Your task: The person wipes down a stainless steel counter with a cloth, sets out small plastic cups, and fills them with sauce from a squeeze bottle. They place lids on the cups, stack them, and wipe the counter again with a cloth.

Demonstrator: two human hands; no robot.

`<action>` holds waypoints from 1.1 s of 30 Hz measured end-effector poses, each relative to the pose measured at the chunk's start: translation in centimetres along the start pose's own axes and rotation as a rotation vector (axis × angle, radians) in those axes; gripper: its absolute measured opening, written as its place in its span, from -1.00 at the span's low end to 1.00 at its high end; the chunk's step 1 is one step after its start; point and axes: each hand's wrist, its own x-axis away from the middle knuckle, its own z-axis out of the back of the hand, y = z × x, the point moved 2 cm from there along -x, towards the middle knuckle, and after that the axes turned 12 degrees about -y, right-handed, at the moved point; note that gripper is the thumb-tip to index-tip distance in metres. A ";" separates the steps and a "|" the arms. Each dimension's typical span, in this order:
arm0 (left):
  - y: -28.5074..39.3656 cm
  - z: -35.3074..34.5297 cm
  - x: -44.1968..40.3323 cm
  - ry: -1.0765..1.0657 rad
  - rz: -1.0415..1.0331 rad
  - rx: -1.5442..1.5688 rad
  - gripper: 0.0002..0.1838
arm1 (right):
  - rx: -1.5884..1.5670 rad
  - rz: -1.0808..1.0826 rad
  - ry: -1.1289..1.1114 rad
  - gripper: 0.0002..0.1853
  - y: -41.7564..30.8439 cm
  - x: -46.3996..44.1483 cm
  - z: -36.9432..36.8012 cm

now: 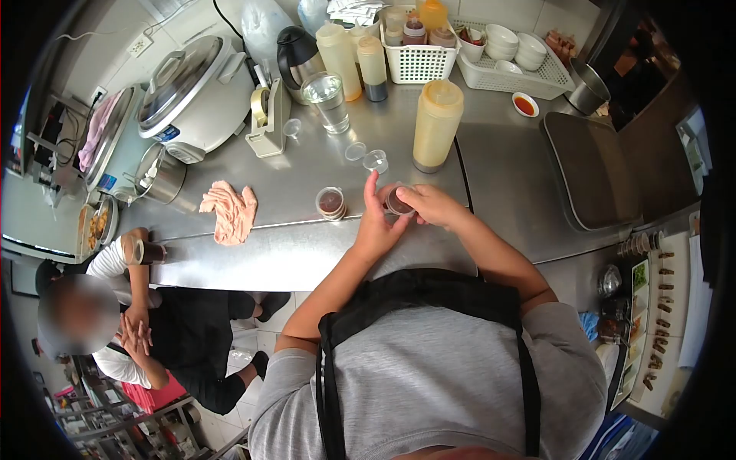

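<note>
Both of my hands are round one small clear cup of dark red sauce [398, 201] at the front of the steel counter. My left hand [377, 222] steadies its left side, index finger raised. My right hand [429, 205] presses on its top with the thumb. Left of them stands a short stack of similar sauce cups [331, 202]. Just behind my hands lie a small clear empty cup [376, 161] and a clear lid [356, 152]. A tall squeeze bottle of pale yellow sauce [439, 126] stands upright behind my right hand.
On the counter [299, 192] are a crumpled pink cloth [230, 212], a tape dispenser [268, 123], a water jug [327, 102], a rice cooker [195, 96] and a white basket [420, 64]. A co-worker [184, 322] sits at the left with hands together.
</note>
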 end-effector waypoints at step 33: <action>-1.1 4.8 -2.3 0.077 0.529 -0.136 -0.42 | -0.095 -0.002 -0.027 -0.38 -2.6 -2.2 -1.2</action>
